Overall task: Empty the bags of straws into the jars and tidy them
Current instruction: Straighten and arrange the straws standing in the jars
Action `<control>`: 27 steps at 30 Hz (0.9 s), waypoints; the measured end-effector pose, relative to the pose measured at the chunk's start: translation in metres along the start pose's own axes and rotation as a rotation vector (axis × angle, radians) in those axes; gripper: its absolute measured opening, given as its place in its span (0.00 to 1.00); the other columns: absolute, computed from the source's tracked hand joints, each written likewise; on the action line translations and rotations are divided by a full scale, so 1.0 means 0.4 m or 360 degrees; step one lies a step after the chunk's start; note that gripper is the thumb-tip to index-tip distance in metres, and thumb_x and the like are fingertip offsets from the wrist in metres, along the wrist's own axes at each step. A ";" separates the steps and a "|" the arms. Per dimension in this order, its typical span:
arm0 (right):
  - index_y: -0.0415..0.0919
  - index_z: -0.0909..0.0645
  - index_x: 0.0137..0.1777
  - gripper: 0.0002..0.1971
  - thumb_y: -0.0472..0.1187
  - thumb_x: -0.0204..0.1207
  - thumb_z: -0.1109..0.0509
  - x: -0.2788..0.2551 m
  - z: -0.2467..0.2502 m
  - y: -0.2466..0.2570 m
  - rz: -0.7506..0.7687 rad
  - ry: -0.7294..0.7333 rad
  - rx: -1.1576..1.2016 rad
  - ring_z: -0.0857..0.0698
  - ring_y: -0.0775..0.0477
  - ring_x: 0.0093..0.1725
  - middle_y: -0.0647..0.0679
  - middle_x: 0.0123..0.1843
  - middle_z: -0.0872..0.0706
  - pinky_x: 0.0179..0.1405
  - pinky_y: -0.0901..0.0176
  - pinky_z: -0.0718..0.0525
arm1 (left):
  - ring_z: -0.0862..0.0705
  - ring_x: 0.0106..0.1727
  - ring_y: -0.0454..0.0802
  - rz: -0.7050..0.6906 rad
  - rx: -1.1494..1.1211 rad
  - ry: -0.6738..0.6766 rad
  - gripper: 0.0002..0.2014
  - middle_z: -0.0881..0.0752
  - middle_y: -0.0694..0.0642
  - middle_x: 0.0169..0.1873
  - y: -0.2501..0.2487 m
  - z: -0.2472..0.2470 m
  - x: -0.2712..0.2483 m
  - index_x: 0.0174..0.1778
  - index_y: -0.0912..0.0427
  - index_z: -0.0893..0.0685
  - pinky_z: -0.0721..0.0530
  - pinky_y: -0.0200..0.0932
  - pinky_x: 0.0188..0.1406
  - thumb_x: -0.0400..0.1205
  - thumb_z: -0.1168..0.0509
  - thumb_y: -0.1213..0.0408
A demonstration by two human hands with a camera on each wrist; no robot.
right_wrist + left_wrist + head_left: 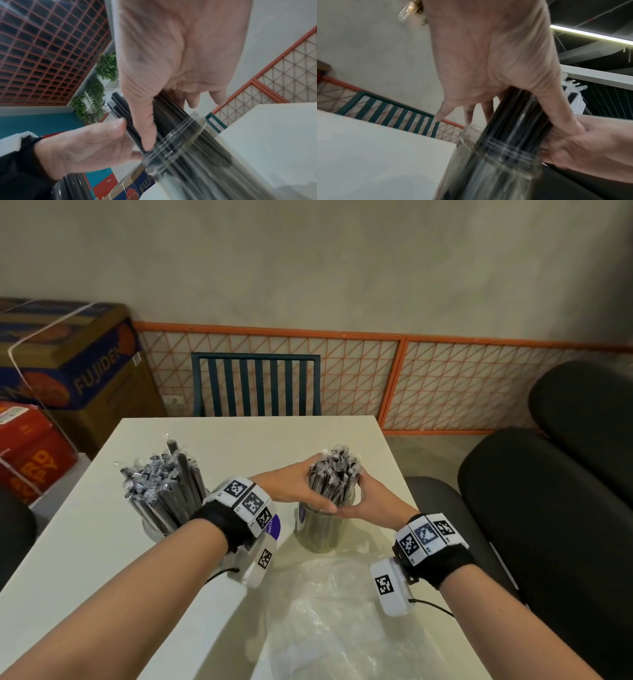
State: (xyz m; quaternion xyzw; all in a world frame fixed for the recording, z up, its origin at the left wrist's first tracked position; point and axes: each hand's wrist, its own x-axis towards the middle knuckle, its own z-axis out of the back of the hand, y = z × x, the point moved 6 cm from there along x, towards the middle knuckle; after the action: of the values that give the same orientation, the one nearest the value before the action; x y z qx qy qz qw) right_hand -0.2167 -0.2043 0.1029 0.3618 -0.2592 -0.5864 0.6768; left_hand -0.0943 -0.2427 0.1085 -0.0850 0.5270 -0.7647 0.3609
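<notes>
My left hand (294, 487) and right hand (368, 501) cup the bundle of wrapped black straws (334, 477) standing in the right jar (317, 530), fingers curled round it from nine and three o'clock just above the glass rim, thumbs meeting on my side. At about nine o'clock from it on the white table (102, 542), the left jar (154, 530) already holds its own splayed straws (161, 484), a few tips riding higher than the rest. An empty clear plastic bag (335, 628) lies crumpled at six o'clock, near the table's front edge. By my reckoning the emptying looks finished for both jars, and what remains is squaring up this bundle, levelling the left one and clearing the bag; whether more bags wait out of view, I cannot tell.
</notes>
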 end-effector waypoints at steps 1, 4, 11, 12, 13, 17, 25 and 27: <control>0.42 0.39 0.78 0.44 0.39 0.64 0.19 0.004 -0.003 -0.005 -0.0024 -0.0050 0.0032 0.26 0.54 0.68 0.50 0.68 0.24 0.60 0.76 0.31 | 0.23 0.67 0.43 -0.0034 -0.0029 -0.0096 0.41 0.21 0.47 0.64 0.006 0.000 0.003 0.75 0.49 0.36 0.27 0.34 0.65 0.69 0.22 0.64; 0.42 0.36 0.76 0.38 0.37 0.68 0.22 0.009 0.000 -0.006 -0.0078 -0.0247 0.0070 0.24 0.50 0.68 0.45 0.70 0.21 0.60 0.64 0.29 | 0.20 0.66 0.44 -0.0058 -0.0037 -0.0381 0.41 0.16 0.46 0.63 0.025 -0.002 0.014 0.72 0.44 0.30 0.25 0.48 0.71 0.63 0.21 0.47; 0.41 0.28 0.68 0.28 0.41 0.69 0.22 0.004 0.038 0.006 -0.0056 -0.0573 0.0202 0.19 0.52 0.58 0.45 0.61 0.15 0.56 0.62 0.24 | 0.17 0.59 0.48 -0.0142 -0.0038 -0.0538 0.19 0.15 0.50 0.55 -0.007 0.033 -0.001 0.65 0.55 0.21 0.21 0.43 0.64 0.78 0.31 0.64; 0.42 0.29 0.68 0.29 0.41 0.69 0.22 0.005 0.045 0.009 -0.0038 -0.0574 0.0223 0.19 0.52 0.58 0.46 0.61 0.15 0.57 0.62 0.24 | 0.18 0.59 0.47 -0.0152 -0.0062 -0.0473 0.19 0.15 0.50 0.55 -0.010 0.037 -0.004 0.66 0.54 0.22 0.21 0.41 0.64 0.78 0.31 0.65; 0.42 0.30 0.69 0.30 0.40 0.68 0.21 0.007 0.047 0.010 -0.0026 -0.0534 0.0226 0.19 0.52 0.59 0.47 0.62 0.16 0.57 0.62 0.24 | 0.18 0.59 0.46 -0.0151 -0.0074 -0.0404 0.20 0.16 0.49 0.56 -0.013 0.040 -0.007 0.67 0.53 0.22 0.21 0.38 0.62 0.78 0.31 0.66; 0.45 0.40 0.77 0.45 0.38 0.63 0.18 0.004 0.018 -0.004 -0.0041 -0.0187 0.0146 0.22 0.51 0.68 0.48 0.69 0.20 0.63 0.63 0.27 | 0.18 0.61 0.46 -0.0100 -0.0008 -0.0172 0.28 0.16 0.50 0.58 -0.010 0.033 -0.005 0.67 0.52 0.24 0.23 0.39 0.65 0.72 0.25 0.69; 0.42 0.32 0.74 0.34 0.39 0.69 0.22 0.006 0.009 0.011 -0.0065 -0.0367 0.0069 0.20 0.52 0.62 0.47 0.64 0.17 0.57 0.64 0.25 | 0.17 0.59 0.49 -0.0080 -0.0027 -0.0372 0.22 0.15 0.51 0.54 -0.006 0.031 0.000 0.65 0.54 0.21 0.21 0.40 0.62 0.75 0.27 0.64; 0.40 0.29 0.72 0.27 0.36 0.73 0.26 0.007 0.036 0.026 -0.0073 -0.0392 0.0140 0.21 0.54 0.58 0.48 0.62 0.17 0.55 0.64 0.26 | 0.17 0.59 0.49 -0.0094 -0.0058 -0.0388 0.20 0.14 0.52 0.54 -0.016 0.046 -0.005 0.65 0.56 0.21 0.20 0.42 0.63 0.77 0.29 0.65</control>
State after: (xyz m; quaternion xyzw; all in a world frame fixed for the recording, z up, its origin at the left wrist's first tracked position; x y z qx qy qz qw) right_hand -0.2210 -0.2090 0.1195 0.3222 -0.3574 -0.6298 0.6097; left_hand -0.0863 -0.2540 0.1224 -0.1994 0.4903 -0.7494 0.3979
